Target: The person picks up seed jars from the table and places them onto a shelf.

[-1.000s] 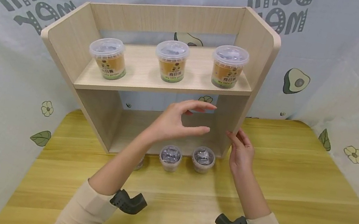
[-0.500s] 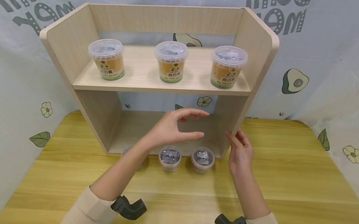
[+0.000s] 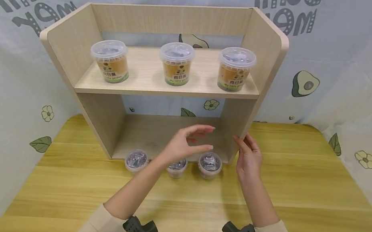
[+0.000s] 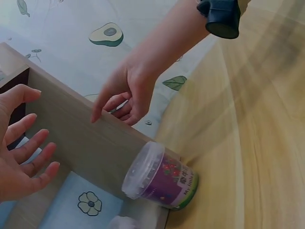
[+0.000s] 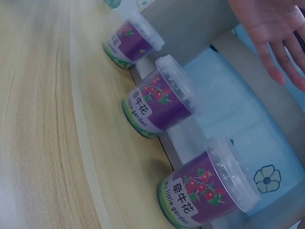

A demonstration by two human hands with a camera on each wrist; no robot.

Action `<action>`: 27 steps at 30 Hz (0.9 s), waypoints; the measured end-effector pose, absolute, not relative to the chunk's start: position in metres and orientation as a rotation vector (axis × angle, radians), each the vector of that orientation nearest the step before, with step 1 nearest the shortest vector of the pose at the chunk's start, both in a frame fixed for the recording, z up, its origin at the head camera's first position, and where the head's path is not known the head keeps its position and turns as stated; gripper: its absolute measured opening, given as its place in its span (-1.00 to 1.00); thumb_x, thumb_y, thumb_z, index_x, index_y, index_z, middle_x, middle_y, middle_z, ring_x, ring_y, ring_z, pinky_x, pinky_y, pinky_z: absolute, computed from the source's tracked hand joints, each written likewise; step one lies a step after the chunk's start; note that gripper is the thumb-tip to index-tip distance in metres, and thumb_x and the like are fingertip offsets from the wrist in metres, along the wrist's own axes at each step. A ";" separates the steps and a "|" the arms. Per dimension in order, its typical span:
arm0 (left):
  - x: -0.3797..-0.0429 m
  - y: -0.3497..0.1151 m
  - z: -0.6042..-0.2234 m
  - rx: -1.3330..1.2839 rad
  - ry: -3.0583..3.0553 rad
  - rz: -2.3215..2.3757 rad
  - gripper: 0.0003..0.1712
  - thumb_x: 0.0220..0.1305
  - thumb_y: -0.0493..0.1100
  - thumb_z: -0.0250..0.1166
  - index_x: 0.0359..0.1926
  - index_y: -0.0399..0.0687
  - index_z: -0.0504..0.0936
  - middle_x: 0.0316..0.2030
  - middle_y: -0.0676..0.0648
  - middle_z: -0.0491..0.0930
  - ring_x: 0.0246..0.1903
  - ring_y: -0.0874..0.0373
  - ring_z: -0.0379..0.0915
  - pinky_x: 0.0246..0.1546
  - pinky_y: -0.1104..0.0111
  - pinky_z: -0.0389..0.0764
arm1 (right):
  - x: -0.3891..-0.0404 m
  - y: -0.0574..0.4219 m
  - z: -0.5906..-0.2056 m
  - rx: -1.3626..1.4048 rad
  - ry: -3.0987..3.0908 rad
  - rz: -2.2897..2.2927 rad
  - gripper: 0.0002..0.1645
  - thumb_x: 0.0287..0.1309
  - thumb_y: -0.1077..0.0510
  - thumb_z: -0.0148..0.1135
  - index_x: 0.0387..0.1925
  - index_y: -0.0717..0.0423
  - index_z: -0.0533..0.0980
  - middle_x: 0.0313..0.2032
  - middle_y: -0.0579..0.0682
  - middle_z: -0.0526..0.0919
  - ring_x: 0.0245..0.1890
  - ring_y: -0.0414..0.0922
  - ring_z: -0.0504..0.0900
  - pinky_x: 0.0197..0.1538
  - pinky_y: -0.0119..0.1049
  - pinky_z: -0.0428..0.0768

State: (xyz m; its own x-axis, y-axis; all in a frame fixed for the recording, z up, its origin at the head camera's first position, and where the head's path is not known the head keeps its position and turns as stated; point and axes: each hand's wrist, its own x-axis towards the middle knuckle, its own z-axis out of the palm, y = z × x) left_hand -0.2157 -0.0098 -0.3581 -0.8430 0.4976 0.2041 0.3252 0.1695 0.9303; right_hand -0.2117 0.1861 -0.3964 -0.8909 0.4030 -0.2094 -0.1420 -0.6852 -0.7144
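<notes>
My left hand [image 3: 181, 144] hovers before the shelf's lower compartment, just above the front cups, its thumb and fingers held apart in a curve with nothing between them. My right hand [image 3: 250, 160] pinches the front edge of the wooden shelf's right side panel [image 3: 250, 114]; the left wrist view shows its thumb on the inner face and its fingers curled behind. Purple-labelled, clear-lidded plastic cups stand in a row on the table: a right cup [image 3: 209, 166], a middle cup [image 3: 176, 168] partly hidden by my left wrist, and a left cup [image 3: 136, 161].
Three orange-labelled lidded cups, left [image 3: 111, 61], middle [image 3: 176, 66] and right [image 3: 235, 71], stand on the upper shelf board [image 3: 143, 60]. The shelf stands at the back of the wooden table [image 3: 304, 199], before a printed cloth [image 3: 343, 47].
My left hand has lowered from in front of the lower opening toward the cups, its forearm moving right and uncovering the left cup. My right hand stays on the side panel.
</notes>
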 end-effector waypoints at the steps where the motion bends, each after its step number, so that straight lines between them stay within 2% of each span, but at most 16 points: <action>1: -0.216 -0.009 -0.361 0.809 2.289 1.757 -0.45 0.09 -0.16 0.35 0.15 0.02 0.47 0.12 -0.02 0.48 0.10 0.03 0.39 0.10 0.09 0.39 | -0.211 0.186 -0.396 -0.511 -1.061 2.582 -0.60 -0.01 0.58 0.12 -0.46 0.03 0.62 -0.27 -0.08 0.60 -0.12 -0.22 0.51 0.08 -0.48 0.42; 9: -0.215 0.001 -0.381 0.829 2.398 1.573 -0.41 0.07 -0.13 0.37 0.17 0.07 0.46 0.15 0.06 0.45 0.15 0.12 0.31 0.17 0.10 0.32 | -0.211 0.186 -0.397 -0.496 -1.105 2.569 -0.63 -0.01 0.55 0.16 -0.43 0.01 0.62 -0.24 -0.09 0.60 -0.08 -0.21 0.49 0.17 -0.44 0.36; 18: -0.216 0.015 -0.404 0.772 2.620 1.378 -0.39 0.00 -0.07 0.42 0.14 0.07 0.50 0.12 0.01 0.49 0.12 0.03 0.36 0.08 0.12 0.40 | -0.211 0.186 -0.398 -0.476 -1.073 2.581 -0.61 -0.03 0.57 0.15 -0.42 0.03 0.62 -0.25 -0.08 0.61 -0.09 -0.21 0.51 0.03 -0.51 0.47; 27: -0.214 0.021 -0.419 0.784 2.675 1.198 -0.26 -0.09 0.04 0.46 0.19 0.06 0.46 0.15 -0.02 0.46 0.15 0.00 0.36 0.13 0.12 0.37 | -0.211 0.186 -0.399 -0.449 -1.067 2.574 -0.58 -0.02 0.59 0.11 -0.46 0.02 0.63 -0.31 -0.09 0.64 -0.16 -0.23 0.55 -0.01 -0.52 0.49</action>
State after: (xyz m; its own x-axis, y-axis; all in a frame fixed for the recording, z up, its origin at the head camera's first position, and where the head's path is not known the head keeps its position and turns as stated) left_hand -0.2143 0.0215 -0.4194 -0.8611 0.4967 0.1084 0.4117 0.5561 0.7220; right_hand -0.2110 0.1856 -0.3989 -0.9000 0.4037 -0.1645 -0.1691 -0.6710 -0.7219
